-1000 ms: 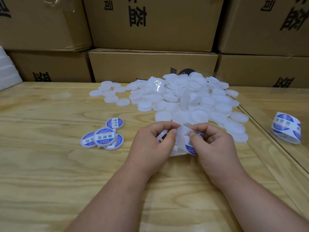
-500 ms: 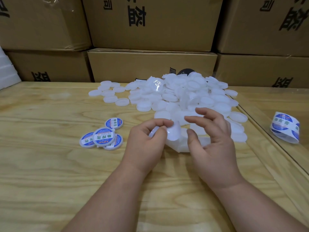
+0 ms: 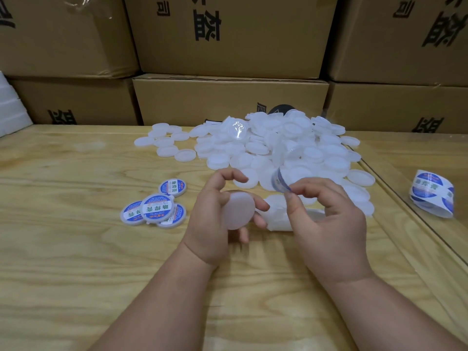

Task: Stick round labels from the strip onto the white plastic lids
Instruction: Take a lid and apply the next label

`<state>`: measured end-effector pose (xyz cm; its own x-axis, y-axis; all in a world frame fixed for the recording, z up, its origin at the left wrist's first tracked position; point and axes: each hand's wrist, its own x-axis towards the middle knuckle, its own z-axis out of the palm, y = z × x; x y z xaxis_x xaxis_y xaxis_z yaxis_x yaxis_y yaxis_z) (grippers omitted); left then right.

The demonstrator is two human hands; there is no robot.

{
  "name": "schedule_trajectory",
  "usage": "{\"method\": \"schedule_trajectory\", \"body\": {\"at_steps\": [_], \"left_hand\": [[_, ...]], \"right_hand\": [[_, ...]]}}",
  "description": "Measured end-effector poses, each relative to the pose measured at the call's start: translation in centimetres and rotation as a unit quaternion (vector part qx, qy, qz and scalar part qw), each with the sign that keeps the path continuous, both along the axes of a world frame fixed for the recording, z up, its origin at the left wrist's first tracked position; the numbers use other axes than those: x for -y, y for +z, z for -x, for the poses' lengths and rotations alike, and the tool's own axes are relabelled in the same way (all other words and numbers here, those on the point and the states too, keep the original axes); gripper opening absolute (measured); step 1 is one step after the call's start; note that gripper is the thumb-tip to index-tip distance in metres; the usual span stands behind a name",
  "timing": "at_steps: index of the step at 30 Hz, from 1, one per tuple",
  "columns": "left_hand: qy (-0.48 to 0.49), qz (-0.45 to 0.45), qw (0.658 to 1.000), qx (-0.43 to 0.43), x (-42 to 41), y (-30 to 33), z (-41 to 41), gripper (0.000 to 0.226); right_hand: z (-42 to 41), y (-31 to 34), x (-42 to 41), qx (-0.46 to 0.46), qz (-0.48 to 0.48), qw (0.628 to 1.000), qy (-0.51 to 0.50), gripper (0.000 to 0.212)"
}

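Now the left hand [image 3: 215,219] holds a plain white lid [image 3: 238,212] flat side up, fingers curled round its edge, so a sticker can go on top. The right hand [image 3: 326,219] pinches a round blue sticker [image 3: 279,183] by its edge, just beside the lid. More lids [image 3: 278,148] wait behind on the table [image 3: 76,249].

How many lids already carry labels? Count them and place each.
4, all left of the left hand: one labelled lid apart behind, three overlapping in a cluster. More may hide underneath.
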<state>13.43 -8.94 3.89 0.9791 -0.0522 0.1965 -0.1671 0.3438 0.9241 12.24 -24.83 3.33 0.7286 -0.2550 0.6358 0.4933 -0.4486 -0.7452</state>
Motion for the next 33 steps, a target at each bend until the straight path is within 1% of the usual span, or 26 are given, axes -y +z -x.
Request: {"method": "schedule_trajectory", "body": {"at_steps": [3,6,7,10,11,15,19,22,25,28,33], "left_hand": [[-0.011,0.067,0.997,-0.045,-0.4,0.3,-0.2,0.018],[-0.023,0.103,0.992,-0.072,-0.1,0.3,-0.6,0.022],[-0.025,0.105,0.991,-0.078,0.1,0.3,-0.6,0.024],[-0.017,0.107,0.989,-0.100,0.5,0.1,-0.7,0.028],[-0.017,0.103,0.989,-0.106,0.4,0.2,-0.7,0.026],[-0.068,0.089,0.988,-0.106,0.4,0.4,-0.6,0.025],[-0.087,0.080,0.989,-0.085,0.3,0.1,-0.7,0.033],[-0.092,0.064,0.991,-0.077,0.3,-0.1,-0.8,0.031],[-0.101,0.043,0.992,-0.061,0.4,-0.3,-0.9,0.024],[-0.106,0.030,0.992,-0.061,0.4,-0.5,-1.1,0.030],[-0.099,0.000,0.993,-0.064,0.6,-0.6,-1.2,0.031]], "right_hand": [[-0.2,-0.2,0.2,-0.031,-0.051,0.998,0.021,0.023],[-0.1,0.1,-0.1,-0.044,-0.081,0.994,0.061,0.022],[0.0,0.2,-0.2,-0.045,-0.093,0.991,0.081,0.026],[0.3,0.5,-0.6,-0.068,-0.143,0.973,0.170,0.047],[0.5,0.6,-0.8,-0.077,-0.146,0.967,0.195,0.049],[0.8,0.5,-1.5,-0.106,-0.135,0.951,0.259,0.039],[0.7,0.1,-1.3,-0.128,-0.111,0.953,0.250,0.037],[0.5,-0.1,-1.1,-0.138,-0.126,0.954,0.235,0.034],[0.3,-0.2,-1.3,-0.143,-0.133,0.955,0.223,0.031],[0.1,-0.3,-1.3,-0.146,-0.132,0.958,0.210,0.031],[-0.1,-0.5,-1.2,-0.166,-0.116,0.960,0.192,0.031]]}}
